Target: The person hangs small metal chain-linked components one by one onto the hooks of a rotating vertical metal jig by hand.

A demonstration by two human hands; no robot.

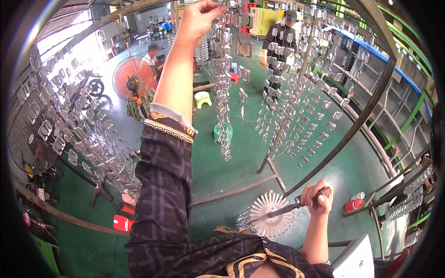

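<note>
Here, the lines follow what the frame shows.

Left hand: the left hand (200, 17) is raised to the top centre of the frame, its fingers (217, 8) pinched on the upper end of a hanging strand of metal pieces (224, 88).
Right hand: the right hand (316, 198), at the lower right, has its fingers clenched around the wooden handle of a spiked metal disc tool (269, 214).
Strand: it hangs straight down from the top centre to the middle of the frame, with many similar strands (301, 92) just beside it on the right.
Doing it well: I judge that the pinch must stay firm at the very top, so the strand hangs free and does not tangle with its neighbours; the disc should stay low and apart from it.
Floor: the green floor (232, 167) is shiny, with a small stool (202, 98) and a red fan (134, 78) in the upper left.
Room: a workshop with curved metal racks (371, 106); two other persons stand far at the top.
</note>
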